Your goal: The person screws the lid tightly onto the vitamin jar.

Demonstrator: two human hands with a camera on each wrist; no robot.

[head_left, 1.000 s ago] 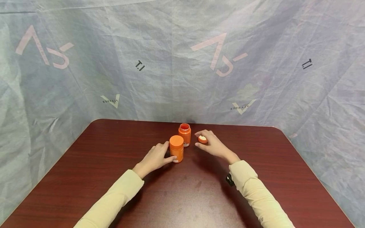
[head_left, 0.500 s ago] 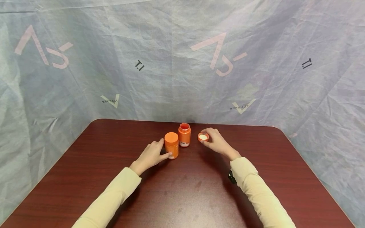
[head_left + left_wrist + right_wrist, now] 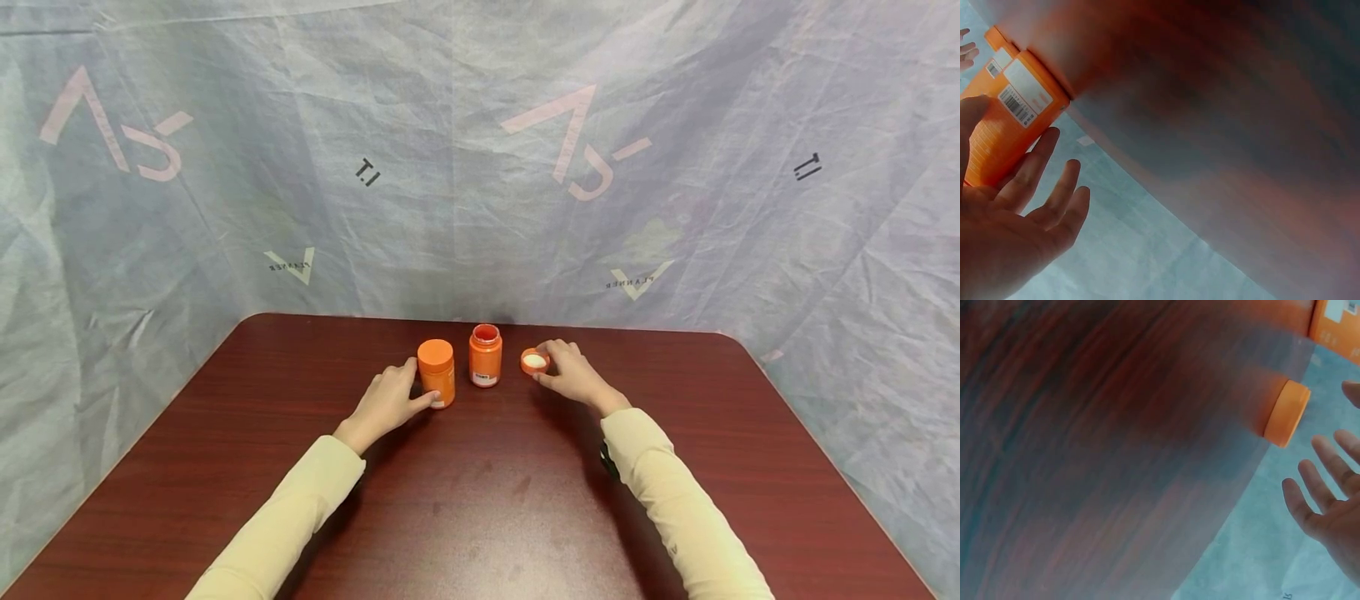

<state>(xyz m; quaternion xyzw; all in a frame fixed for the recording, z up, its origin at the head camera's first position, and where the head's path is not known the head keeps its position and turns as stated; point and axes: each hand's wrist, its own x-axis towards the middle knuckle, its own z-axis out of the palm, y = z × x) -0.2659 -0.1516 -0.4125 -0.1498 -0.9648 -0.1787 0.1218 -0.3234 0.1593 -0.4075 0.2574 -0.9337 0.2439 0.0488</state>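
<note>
Leftward, away from the uncapped orange cylindrical bottle (image 3: 485, 360), the lidded orange cylindrical bottle (image 3: 437, 375) has been shifted upright across the dark red wood-grained table (image 3: 480, 508) by the left hand (image 3: 384, 405), which is stretched forward with thumb and forefinger clamped about it and the other fingers loosely fanned. Just beside the round orange cap with white lining (image 3: 534, 362), the right hand (image 3: 574, 375) is held with fingers parted; whether the cap is touched cannot be told.

We log left arm (image 3: 285, 517) and right arm (image 3: 675, 492) stretched forward; left hand (image 3: 382, 404) gripping, thumb opposite the fingers; right hand (image 3: 576, 375), fingers parted, slightly bent.
</note>
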